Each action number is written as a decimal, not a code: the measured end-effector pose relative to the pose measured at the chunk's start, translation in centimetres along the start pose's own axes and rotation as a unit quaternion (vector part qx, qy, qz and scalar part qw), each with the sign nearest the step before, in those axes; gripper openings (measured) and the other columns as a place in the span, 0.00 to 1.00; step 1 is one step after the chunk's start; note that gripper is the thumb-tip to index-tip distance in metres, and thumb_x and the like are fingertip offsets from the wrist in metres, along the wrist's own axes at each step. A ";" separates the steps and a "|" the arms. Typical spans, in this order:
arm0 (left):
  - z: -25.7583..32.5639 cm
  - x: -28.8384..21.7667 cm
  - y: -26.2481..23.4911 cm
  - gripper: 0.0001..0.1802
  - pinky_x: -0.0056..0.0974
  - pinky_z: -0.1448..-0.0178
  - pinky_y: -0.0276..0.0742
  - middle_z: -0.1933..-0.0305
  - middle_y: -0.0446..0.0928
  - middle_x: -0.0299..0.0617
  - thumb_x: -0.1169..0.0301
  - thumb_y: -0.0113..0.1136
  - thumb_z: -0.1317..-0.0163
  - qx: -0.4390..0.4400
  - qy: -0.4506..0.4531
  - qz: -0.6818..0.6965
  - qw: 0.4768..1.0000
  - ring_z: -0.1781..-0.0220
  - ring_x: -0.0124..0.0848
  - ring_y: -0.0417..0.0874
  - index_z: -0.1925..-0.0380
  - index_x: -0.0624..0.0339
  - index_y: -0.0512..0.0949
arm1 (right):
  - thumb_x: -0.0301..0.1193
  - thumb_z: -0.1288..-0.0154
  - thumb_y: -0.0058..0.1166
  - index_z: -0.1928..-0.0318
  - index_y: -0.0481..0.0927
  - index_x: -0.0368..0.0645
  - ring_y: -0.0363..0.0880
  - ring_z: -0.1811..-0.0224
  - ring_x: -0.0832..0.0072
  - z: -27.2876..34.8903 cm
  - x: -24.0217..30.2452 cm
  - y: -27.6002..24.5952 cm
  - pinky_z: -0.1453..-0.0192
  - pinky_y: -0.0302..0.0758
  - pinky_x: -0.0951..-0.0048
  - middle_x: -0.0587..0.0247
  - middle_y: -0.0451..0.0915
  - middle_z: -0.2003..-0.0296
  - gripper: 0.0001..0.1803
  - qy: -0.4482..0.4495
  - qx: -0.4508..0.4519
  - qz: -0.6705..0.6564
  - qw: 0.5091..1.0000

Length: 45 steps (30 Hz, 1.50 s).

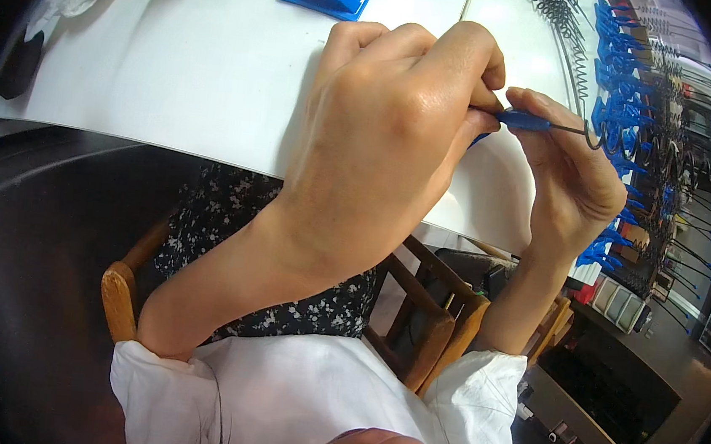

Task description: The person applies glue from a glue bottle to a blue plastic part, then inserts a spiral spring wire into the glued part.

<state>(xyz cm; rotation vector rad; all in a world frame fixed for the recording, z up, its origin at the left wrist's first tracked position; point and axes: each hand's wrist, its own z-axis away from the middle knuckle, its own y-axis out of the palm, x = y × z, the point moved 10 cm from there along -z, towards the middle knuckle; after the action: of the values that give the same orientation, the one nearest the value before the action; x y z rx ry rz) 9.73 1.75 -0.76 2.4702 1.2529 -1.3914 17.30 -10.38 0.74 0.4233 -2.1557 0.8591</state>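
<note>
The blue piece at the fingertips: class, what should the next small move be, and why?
Probably steady the blue piece with the right hand: its narrow end meets the left hand, and the dark wire running from its other end could tug it askew.

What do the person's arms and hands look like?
The left hand and right hand wear no gloves. The forearms are bare, with no watch on either wrist. Loose, wrinkled white sleeves end around the elbows.
</note>
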 end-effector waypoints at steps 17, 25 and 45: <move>0.0 -0.3 -0.1 0.12 0.34 0.55 0.70 0.68 0.83 0.33 0.75 0.69 0.53 -0.002 0.006 -0.002 1.000 0.64 0.32 0.83 0.68 0.59 0.77 | 0.10 0.48 0.55 0.55 0.80 0.31 0.78 0.50 0.60 -0.4 0.5 0.6 0.43 0.73 0.63 0.49 0.82 0.57 0.17 -0.035 0.026 0.077 0.996; 0.0 -0.2 -0.2 0.11 0.33 0.55 0.70 0.67 0.83 0.32 0.76 0.68 0.53 0.008 0.004 -0.005 1.000 0.63 0.32 0.82 0.68 0.58 0.78 | 0.18 0.52 0.65 0.58 0.83 0.38 0.82 0.56 0.66 -0.7 0.5 1.0 0.51 0.76 0.71 0.54 0.84 0.59 0.17 -0.037 0.050 0.187 0.980; 0.0 -0.6 0.3 0.15 0.34 0.55 0.64 0.69 0.83 0.29 0.74 0.70 0.55 0.013 0.005 -0.027 1.000 0.63 0.28 0.80 0.66 0.56 0.76 | 0.18 0.51 0.64 0.61 0.83 0.34 0.76 0.54 0.69 -0.2 0.3 -1.1 0.48 0.70 0.70 0.54 0.80 0.60 0.14 -0.011 -0.038 0.007 0.999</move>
<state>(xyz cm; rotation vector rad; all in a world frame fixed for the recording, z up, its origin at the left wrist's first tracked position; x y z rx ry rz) 9.76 1.21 -0.43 2.4829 1.3206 -1.4181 17.82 -11.02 1.59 0.3820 -2.2062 0.7798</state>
